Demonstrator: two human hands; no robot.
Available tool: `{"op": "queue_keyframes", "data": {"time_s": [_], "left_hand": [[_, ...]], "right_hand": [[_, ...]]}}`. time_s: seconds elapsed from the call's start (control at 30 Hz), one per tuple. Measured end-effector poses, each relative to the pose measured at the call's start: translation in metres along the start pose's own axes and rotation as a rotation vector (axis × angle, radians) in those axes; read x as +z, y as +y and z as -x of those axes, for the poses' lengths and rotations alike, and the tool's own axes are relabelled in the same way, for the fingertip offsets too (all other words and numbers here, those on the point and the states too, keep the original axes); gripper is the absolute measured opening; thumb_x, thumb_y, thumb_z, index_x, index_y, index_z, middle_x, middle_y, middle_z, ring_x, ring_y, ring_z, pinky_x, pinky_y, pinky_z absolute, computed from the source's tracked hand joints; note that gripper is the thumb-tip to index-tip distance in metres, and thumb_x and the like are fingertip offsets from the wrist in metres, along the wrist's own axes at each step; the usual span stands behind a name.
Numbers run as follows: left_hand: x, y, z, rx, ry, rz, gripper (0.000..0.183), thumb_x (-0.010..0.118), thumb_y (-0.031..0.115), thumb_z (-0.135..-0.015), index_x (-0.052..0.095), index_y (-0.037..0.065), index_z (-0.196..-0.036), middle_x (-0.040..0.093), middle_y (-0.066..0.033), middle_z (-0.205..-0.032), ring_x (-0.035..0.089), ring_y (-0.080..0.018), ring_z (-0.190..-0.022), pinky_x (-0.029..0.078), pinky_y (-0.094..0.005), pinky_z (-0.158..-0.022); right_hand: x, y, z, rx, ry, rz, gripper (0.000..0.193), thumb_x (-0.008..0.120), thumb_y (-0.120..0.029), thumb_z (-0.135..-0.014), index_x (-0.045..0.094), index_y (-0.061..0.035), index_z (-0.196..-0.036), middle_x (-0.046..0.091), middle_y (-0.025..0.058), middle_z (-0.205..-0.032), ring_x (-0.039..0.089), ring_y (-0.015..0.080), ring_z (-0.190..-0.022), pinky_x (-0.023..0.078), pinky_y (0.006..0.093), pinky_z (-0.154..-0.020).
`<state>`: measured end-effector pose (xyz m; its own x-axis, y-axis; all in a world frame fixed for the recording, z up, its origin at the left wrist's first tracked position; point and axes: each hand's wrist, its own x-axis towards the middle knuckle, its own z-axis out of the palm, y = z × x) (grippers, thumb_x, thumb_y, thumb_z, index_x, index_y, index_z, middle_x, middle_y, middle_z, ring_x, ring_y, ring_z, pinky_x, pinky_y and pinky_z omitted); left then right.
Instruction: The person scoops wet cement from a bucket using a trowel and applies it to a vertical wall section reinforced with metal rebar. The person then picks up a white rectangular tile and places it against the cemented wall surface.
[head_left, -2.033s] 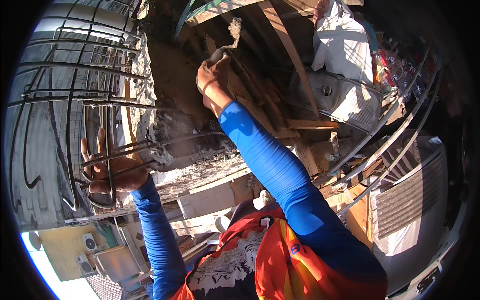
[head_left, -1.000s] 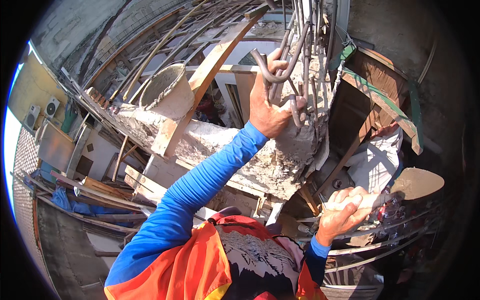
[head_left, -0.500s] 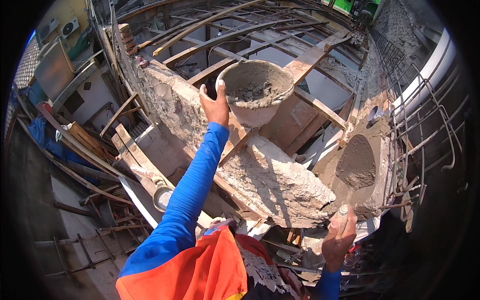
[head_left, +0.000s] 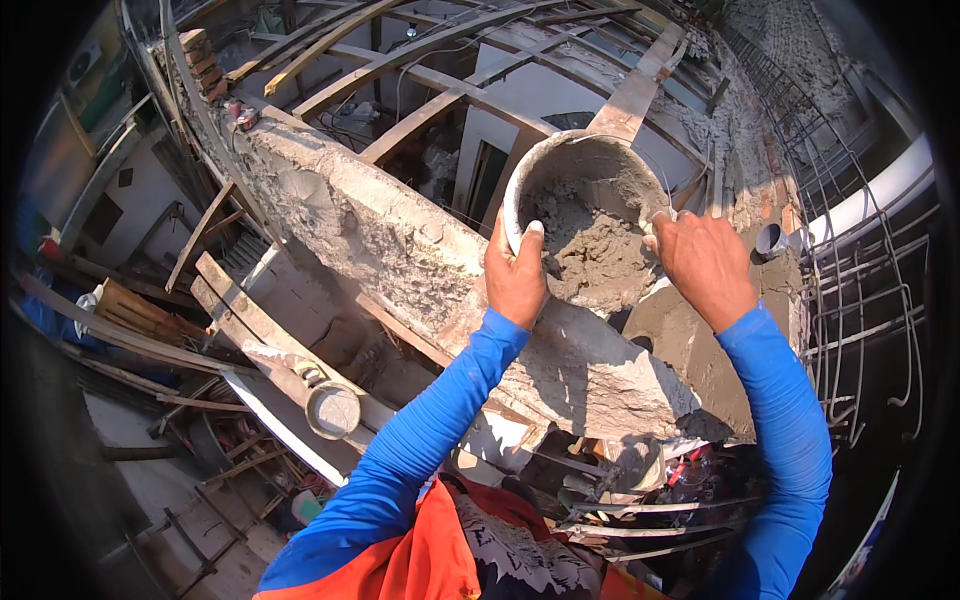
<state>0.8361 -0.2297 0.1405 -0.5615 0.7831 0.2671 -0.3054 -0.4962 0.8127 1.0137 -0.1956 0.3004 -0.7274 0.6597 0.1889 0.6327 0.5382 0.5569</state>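
Observation:
A mortar-crusted bucket (head_left: pixel 515 195) is tilted with its mouth toward me above the broken wall. Grey wet mortar (head_left: pixel 600 250) fills its lower part. My left hand (head_left: pixel 517 275) grips the bucket's left side, thumb on the rim. On the opposite side my right hand (head_left: pixel 705 262) is closed over the rim, its fingertips partly hidden. Below and right of the bucket, a layer of wet mortar (head_left: pixel 690 345) covers the top of the wall (head_left: pixel 590 375). No tool shows in either hand.
A rebar cage (head_left: pixel 860 290) and a white pipe (head_left: pixel 880 190) run along the right. A short grey pipe end (head_left: pixel 771 240) stands up beside the mortar. Wooden roof beams (head_left: pixel 420 125) cross the open gap beyond. A round dipper (head_left: pixel 333 410) rests on planks at left.
The bucket has moved right and tipped toward me. My right hand has left the handled tool it gripped low by the wall and risen to the bucket's rim.

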Motion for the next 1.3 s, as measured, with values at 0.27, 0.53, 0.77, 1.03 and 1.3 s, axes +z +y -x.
{"op": "queue_keyframes", "data": {"time_s": [0.27,0.53,0.77,1.03,1.3], "left_hand": [[-0.001,-0.01,0.009,0.082,-0.085,-0.168,0.048,0.055,0.009,-0.099,0.044,-0.006,-0.143,0.059,-0.0153,-0.129,0.056,-0.0189,-0.114,0.044,-0.0302,-0.098],[0.003,-0.006,0.008,0.063,-0.091,-0.188,0.055,0.058,0.017,-0.098,0.041,-0.008,-0.145,0.045,-0.0271,-0.147,0.042,-0.0381,-0.139,0.03,-0.0419,-0.116],[0.008,-0.003,0.001,0.026,-0.098,-0.176,0.052,0.056,0.023,-0.103,0.044,-0.007,-0.143,0.053,-0.0227,-0.14,0.05,-0.0303,-0.129,0.035,-0.037,-0.111],[-0.021,-0.005,-0.033,-0.169,-0.044,0.117,0.043,0.055,0.03,-0.104,0.053,-0.001,-0.134,0.056,-0.0016,-0.122,0.047,-0.0107,-0.116,0.034,-0.0303,-0.104],[-0.03,-0.006,-0.033,-0.127,-0.076,0.019,0.052,0.058,0.028,-0.103,0.046,-0.001,-0.144,0.055,-0.0085,-0.135,0.05,-0.0157,-0.124,0.037,-0.031,-0.105]], "right_hand": [[0.023,-0.023,-0.031,-0.04,-0.143,-0.091,0.025,0.058,-0.024,-0.093,0.069,-0.0054,-0.08,0.069,0.0154,-0.075,0.071,0.0299,-0.074,0.055,0.0412,-0.067],[-0.005,-0.012,-0.039,0.093,-0.592,-0.715,0.043,0.052,-0.036,-0.103,0.069,0.0021,-0.096,0.068,0.0172,-0.076,0.066,0.0343,-0.07,0.052,0.0442,-0.068],[-0.009,0.008,0.006,0.466,-0.794,-1.404,0.044,0.048,-0.042,-0.105,0.067,-0.0017,-0.104,0.062,0.0034,-0.069,0.049,0.0067,-0.048,0.042,0.0249,-0.046],[-0.005,0.014,0.056,0.523,-0.545,-1.716,0.046,0.044,-0.029,-0.106,0.051,0.0021,-0.138,0.059,0.0029,-0.077,0.051,0.0058,-0.058,0.046,0.0237,-0.049],[-0.057,-0.006,0.167,0.648,-0.277,-2.039,0.048,0.045,-0.026,-0.106,0.046,0.004,-0.143,0.059,0.005,-0.087,0.054,0.0093,-0.064,0.048,0.0231,-0.057]]}}
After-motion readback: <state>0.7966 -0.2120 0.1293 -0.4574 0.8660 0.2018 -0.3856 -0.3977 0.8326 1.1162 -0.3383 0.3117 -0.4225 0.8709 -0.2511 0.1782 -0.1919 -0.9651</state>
